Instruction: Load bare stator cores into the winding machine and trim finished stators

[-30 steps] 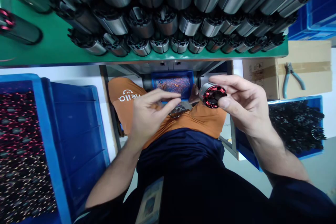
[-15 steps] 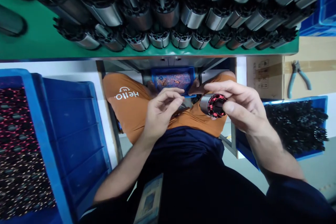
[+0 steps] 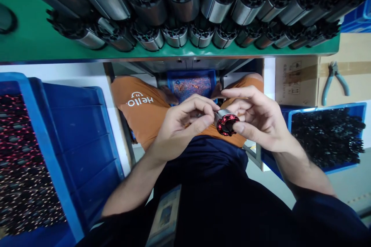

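Note:
A motor stator (image 3: 223,117), a silver metal cylinder with red wire windings at its near end, is held over the lap between my two hands. My right hand (image 3: 257,117) has its thumb on the wound rim, with other fingers behind the part. From the other side my left hand (image 3: 188,123) grips the metal shell with thumb and fingertips; some of those fingers are hidden. The stator tilts, its open end facing toward me. Many similar metal stators (image 3: 216,7) with black end pieces stand in rows on the green bench (image 3: 31,44) ahead.
At left, a blue bin (image 3: 53,173) holds parts with red and copper windings. Black pieces (image 3: 327,139) fill a blue bin at right. Pliers (image 3: 334,79) lie on a cardboard box (image 3: 298,79). A blue tray (image 3: 191,87) with copper-coloured scraps sits below the bench.
My right hand has brought the stator left and slightly down. The left hand has moved right and closed on the stator's side. The view has shifted slightly.

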{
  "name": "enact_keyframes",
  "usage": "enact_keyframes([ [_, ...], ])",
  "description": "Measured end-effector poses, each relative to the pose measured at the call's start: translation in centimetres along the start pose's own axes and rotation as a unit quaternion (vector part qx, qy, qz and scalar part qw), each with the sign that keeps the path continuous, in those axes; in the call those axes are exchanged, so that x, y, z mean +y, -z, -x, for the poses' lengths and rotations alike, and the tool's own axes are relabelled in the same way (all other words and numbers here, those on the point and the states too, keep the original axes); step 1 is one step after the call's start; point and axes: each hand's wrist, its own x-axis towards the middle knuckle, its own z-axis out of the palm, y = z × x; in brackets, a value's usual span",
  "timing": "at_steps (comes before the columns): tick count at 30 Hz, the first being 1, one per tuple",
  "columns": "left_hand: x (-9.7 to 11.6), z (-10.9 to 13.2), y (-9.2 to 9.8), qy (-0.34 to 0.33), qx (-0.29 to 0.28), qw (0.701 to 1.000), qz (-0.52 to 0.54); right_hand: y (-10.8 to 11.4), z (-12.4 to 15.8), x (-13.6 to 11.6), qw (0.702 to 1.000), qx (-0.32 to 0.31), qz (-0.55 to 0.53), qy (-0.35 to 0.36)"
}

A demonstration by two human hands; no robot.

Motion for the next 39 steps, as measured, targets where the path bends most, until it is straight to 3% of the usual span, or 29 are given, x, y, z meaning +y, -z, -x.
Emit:
enact_keyframes([
  [2, -1.4, 0.4, 0.3, 0.047, -0.001, 0.998, 0.032, 0.0, 0.0, 0.1, 1.0, -0.008, -0.019, 0.001],
  [5, -2.7, 1.0, 1.3, 0.08, 0.07, 0.994, 0.018, -0.1, -0.1, 0.0, 1.0, -0.004, -0.03, 0.004],
  [6, -2.6, 1.2, 1.6, 0.059, 0.097, 0.994, -0.007, -0.1, -0.1, -0.1, 1.0, 0.0, -0.029, 0.001],
  [8, -1.5, 1.5, 1.8, -0.045, 0.124, 0.987, -0.088, -0.3, -0.2, -0.1, 1.0, 0.003, -0.029, -0.002],
  [11, 0.9, 2.0, 0.9, -0.203, 0.088, 0.945, -0.241, -0.9, -0.4, 0.0, 0.999, -0.006, -0.034, -0.005],
  [15, 2.5, 2.1, -0.7, -0.224, 0.087, 0.909, -0.341, -1.7, -0.5, 0.0, 1.0, 0.01, -0.002, 0.013],
  [17, 2.4, 2.1, -0.9, -0.246, 0.111, 0.898, -0.348, -2.0, -0.3, -0.1, 0.995, 0.057, 0.057, 0.06],
  [20, 1.9, 2.0, -0.7, -0.304, 0.136, 0.855, -0.398, -2.5, 0.1, 0.0, 0.971, 0.14, 0.14, 0.138],
  [23, 1.6, 1.9, -0.5, -0.338, 0.158, 0.825, -0.425, -3.2, 0.3, 0.6, 0.967, 0.171, 0.115, 0.15],
  [27, 1.2, 1.8, -0.5, -0.315, 0.162, 0.853, -0.384, -3.6, -0.1, 2.1, 0.988, 0.139, -0.033, 0.066],
  [31, 1.3, 1.9, -0.5, -0.271, 0.176, 0.889, -0.323, -2.7, -0.8, 3.2, 0.976, 0.149, -0.157, -0.012],
  [35, 1.3, 1.9, -0.4, -0.246, 0.143, 0.902, -0.324, -1.9, -0.7, 1.9, 0.974, 0.216, -0.039, 0.055],
  [39, 1.1, 1.9, -0.6, -0.28, 0.116, 0.9, -0.313, -2.2, -0.3, -0.6, 0.973, 0.154, 0.128, 0.119],
])
